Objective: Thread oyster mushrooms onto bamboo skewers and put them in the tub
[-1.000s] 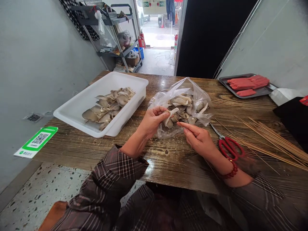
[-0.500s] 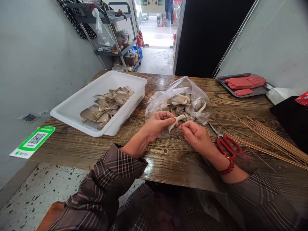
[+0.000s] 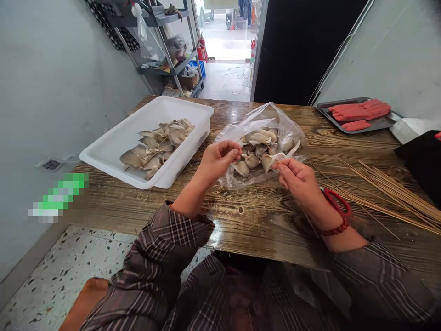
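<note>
My right hand [image 3: 296, 177] is closed around a thin skewer [image 3: 311, 221], whose lower end shows below the palm. A grey-white mushroom [image 3: 267, 162] sits at its fingertips, in front of the bag. My left hand [image 3: 218, 161] is pinched at the left side of the clear plastic bag [image 3: 237, 182]; what lies between its fingertips is too small to make out. Several loose mushrooms [image 3: 260, 137] fill the open bag. In the white tub [image 3: 113, 133] on the left lie more mushrooms [image 3: 132, 158], with skewers among them.
Red-handled scissors [image 3: 337, 201] lie partly hidden behind my right wrist. Bamboo skewers [image 3: 396, 193] spread over the table's right side. A dark tray [image 3: 361, 129] with red sausage-like pieces stands at the back right. A shelf cart [image 3: 161, 69] is beyond the table.
My hands have moved apart, the left one slightly up and left, the right one to the right. The mushroom that was between them is now at my right hand. The view has shifted slightly.
</note>
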The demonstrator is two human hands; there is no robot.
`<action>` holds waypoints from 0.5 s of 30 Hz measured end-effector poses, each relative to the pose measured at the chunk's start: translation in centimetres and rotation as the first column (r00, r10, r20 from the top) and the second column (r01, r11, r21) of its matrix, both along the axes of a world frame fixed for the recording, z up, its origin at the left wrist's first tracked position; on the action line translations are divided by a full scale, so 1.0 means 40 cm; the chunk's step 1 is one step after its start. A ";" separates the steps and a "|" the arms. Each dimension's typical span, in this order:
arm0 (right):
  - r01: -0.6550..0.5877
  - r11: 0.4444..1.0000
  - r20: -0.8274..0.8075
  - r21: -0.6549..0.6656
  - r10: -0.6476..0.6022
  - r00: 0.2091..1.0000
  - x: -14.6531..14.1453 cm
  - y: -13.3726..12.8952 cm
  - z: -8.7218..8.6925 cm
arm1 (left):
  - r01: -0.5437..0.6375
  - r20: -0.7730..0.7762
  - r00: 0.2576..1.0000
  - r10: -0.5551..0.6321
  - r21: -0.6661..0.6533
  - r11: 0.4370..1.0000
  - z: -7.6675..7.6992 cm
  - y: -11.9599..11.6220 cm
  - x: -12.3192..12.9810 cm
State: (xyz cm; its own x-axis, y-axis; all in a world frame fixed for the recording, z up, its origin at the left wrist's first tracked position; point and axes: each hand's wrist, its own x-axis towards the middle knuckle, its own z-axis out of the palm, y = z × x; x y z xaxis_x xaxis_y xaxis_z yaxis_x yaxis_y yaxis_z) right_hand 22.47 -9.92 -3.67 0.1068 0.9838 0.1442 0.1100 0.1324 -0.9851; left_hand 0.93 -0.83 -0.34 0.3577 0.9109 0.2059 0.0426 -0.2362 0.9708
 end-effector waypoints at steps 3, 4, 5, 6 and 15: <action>-0.019 1.000 0.021 0.000 0.019 1.000 -0.006 -0.005 0.007 | -0.067 -0.219 0.969 0.116 0.217 0.974 -0.015 0.011 -0.004; -0.029 1.000 0.031 0.001 0.029 0.999 -0.009 -0.008 0.009 | -0.071 -0.277 0.948 0.154 0.287 0.955 -0.020 0.012 -0.002; -0.043 0.999 0.043 -0.001 0.043 0.998 -0.012 -0.011 0.011 | -0.056 -0.327 0.928 0.177 0.349 0.936 -0.025 0.012 0.002; -0.060 0.998 0.058 -0.004 0.060 0.997 -0.015 -0.014 0.012 | -0.024 -0.371 0.910 0.185 0.400 0.916 -0.031 0.010 0.008; -0.162 0.986 0.148 -0.037 0.166 0.975 -0.027 -0.015 0.006 | 0.101 -0.621 0.730 0.286 0.511 0.854 -0.068 0.002 0.054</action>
